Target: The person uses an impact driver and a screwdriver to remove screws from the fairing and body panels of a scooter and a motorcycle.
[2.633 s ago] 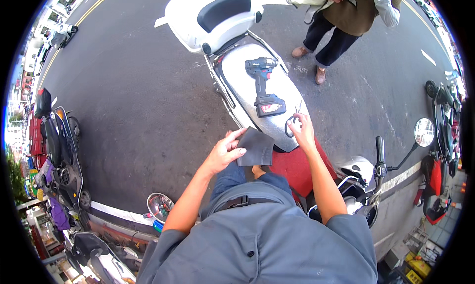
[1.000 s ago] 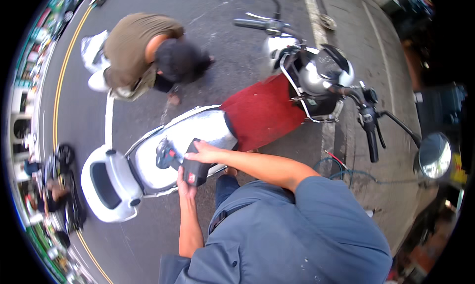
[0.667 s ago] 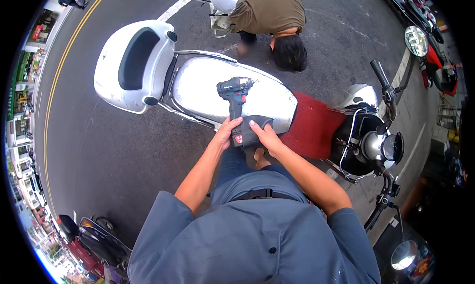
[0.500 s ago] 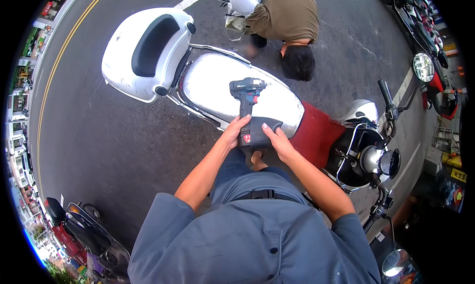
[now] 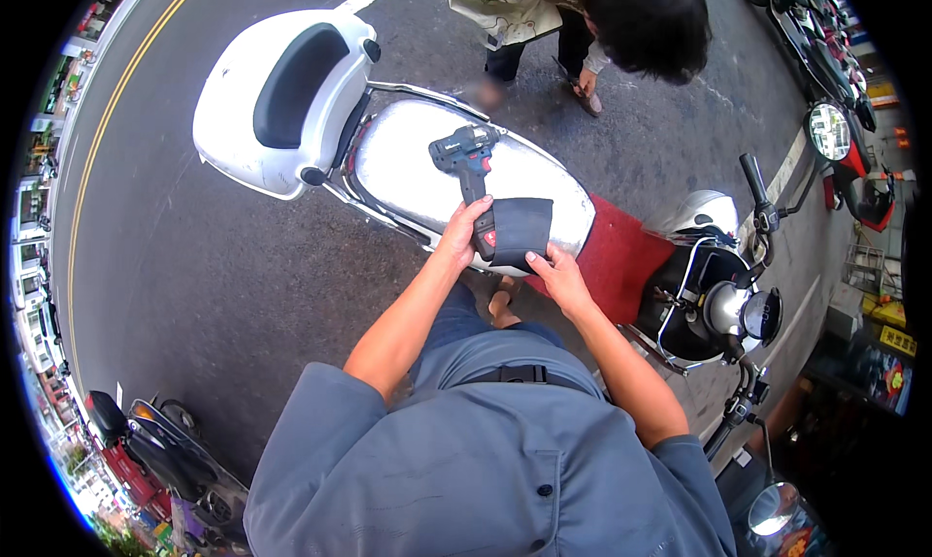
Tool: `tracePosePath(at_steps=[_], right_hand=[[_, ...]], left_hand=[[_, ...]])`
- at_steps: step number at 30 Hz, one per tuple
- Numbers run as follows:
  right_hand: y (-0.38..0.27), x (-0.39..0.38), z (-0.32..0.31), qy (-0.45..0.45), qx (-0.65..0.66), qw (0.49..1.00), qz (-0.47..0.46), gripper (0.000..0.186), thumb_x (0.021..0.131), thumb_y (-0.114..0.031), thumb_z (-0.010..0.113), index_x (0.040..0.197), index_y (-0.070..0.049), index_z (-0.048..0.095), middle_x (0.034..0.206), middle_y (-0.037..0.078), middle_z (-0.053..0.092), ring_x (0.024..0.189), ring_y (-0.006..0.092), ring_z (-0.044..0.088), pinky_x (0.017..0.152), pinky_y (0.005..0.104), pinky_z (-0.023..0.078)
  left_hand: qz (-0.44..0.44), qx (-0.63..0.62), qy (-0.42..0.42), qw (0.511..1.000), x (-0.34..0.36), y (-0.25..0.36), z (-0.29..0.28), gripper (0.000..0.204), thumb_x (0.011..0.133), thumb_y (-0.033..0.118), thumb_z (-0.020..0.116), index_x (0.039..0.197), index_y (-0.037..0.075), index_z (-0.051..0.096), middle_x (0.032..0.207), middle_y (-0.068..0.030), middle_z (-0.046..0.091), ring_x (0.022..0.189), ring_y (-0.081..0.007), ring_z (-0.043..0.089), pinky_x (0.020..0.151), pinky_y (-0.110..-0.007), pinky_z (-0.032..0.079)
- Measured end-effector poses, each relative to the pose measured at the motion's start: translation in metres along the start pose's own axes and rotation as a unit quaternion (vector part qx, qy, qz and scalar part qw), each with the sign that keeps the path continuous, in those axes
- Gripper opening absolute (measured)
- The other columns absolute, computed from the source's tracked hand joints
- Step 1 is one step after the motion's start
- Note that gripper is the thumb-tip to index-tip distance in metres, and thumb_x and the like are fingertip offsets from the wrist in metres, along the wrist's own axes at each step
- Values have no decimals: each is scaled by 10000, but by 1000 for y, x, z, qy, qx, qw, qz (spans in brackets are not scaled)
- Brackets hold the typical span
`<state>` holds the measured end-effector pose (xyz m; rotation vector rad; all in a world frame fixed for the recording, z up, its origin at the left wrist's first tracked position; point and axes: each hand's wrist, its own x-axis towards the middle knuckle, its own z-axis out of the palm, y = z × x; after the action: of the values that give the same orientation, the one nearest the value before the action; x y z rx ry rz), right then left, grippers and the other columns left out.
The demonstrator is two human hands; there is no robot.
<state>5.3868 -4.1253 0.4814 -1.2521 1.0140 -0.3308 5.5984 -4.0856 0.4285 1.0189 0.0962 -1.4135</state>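
A black cordless impact driver (image 5: 470, 169) with red accents lies over the silver scooter seat (image 5: 398, 154). My left hand (image 5: 467, 229) is closed round the bottom of its grip, by the battery. Against the driver's battery end is a flat dark grey piece (image 5: 524, 227) like a sheet or pouch; its kind I cannot make out. My right hand (image 5: 561, 276) pinches that piece at its lower right corner between thumb and fingers. Part of the battery hides behind it.
A white top box (image 5: 228, 120) rises behind the seat; a red footboard mat (image 5: 626, 256) and handlebars with mirrors (image 5: 830, 132) lie to the right. Across the scooter stands another person (image 5: 650, 18). A parked scooter (image 5: 175, 460) is at the lower left.
The driver has tilted, its head swinging left and upward. The dark piece shows broader and higher, and my right hand has slid to its lower corner. The other person has risen from bending down.
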Motion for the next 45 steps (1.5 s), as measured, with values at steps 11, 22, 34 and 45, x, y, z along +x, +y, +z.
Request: tracePosePath(at_steps=[11, 22, 34, 45], right_hand=[[11, 1, 5, 27, -74, 996, -36, 319, 972, -234, 591, 1177, 9, 604, 959, 88, 682, 878, 132, 602, 812, 317, 491], [-40, -6, -8, -80, 51, 994, 54, 306, 982, -203, 597, 1169, 37, 630, 1088, 70, 674, 1002, 119, 600, 925, 293, 471], [-38, 1, -16, -18, 46, 997, 66, 334, 978, -235, 633, 1205, 11, 624, 1126, 61, 680, 1037, 126, 600, 966, 319, 445], [-50, -16, 42, 64, 198, 974, 93, 300, 984, -204, 627, 1214, -11, 626, 1183, 53, 663, 1109, 145, 588, 1034, 334, 415]], left_hand=[[35, 32, 48, 998, 0, -6, 11, 323, 909, 295, 700, 1089, 60, 572, 926, -52, 655, 814, -147, 662, 721, -303, 568], [-95, -36, -59, 993, -1, 22, 8, 278, 887, 351, 720, 1009, 117, 632, 888, -46, 685, 792, -175, 670, 741, -354, 569], [-60, -106, -35, 992, 22, -3, 27, 242, 856, 267, 708, 971, 61, 655, 873, -73, 688, 753, -188, 673, 729, -349, 564], [-38, -36, 10, 999, 11, 17, 29, 328, 850, 225, 720, 1054, 3, 592, 887, -77, 661, 750, -160, 656, 682, -304, 542]])
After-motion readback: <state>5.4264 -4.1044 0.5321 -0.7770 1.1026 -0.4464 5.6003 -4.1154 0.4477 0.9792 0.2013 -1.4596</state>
